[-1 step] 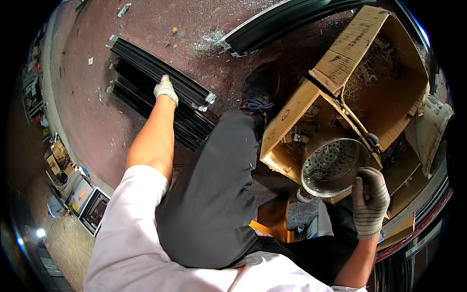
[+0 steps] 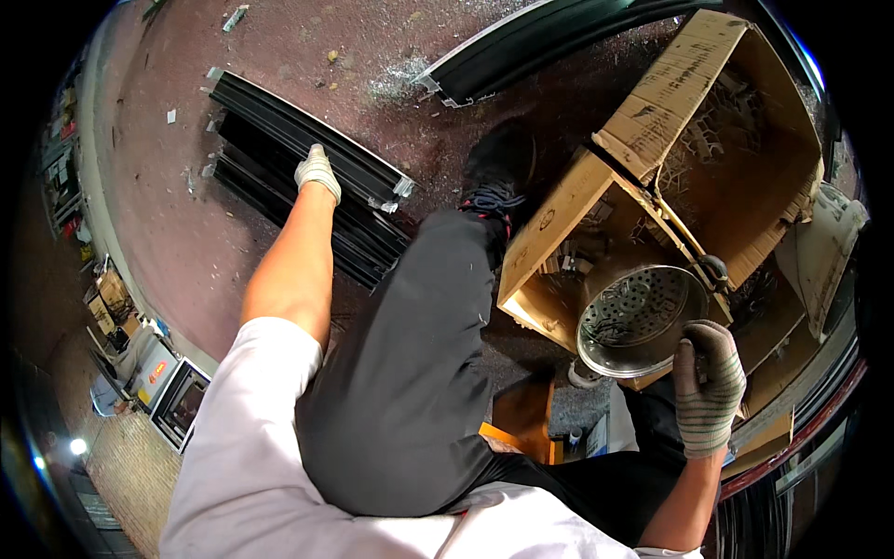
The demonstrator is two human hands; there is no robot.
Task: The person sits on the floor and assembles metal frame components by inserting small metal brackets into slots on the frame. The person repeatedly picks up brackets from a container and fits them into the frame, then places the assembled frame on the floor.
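Note:
In a striped white knit glove, my left hand (image 2: pixel 318 173) is closed on the upper piece of a stack of black grooved profiles (image 2: pixel 279 130) lying on the ground. Clear wrapping shows at the profile ends. My right hand (image 2: pixel 710 387), in a similar glove with darker fingertips, is curled beside the rim of a round metal strainer pot (image 2: pixel 643 312). Between its thumb and fingers I cannot make out what is held, if anything. Small dark pieces lie on the strainer's perforated bottom. The pot sits at the near edge of an open cardboard box (image 2: pixel 559 238).
A larger cardboard box (image 2: pixel 670 88) holds many small metal brackets. More black profiles (image 2: pixel 540 51) lie at the far side. My dark trouser leg (image 2: pixel 396 373) stands between the stack and the boxes. An orange box (image 2: pixel 523 419) is near my legs. An appliance (image 2: pixel 177 401) stands at the left.

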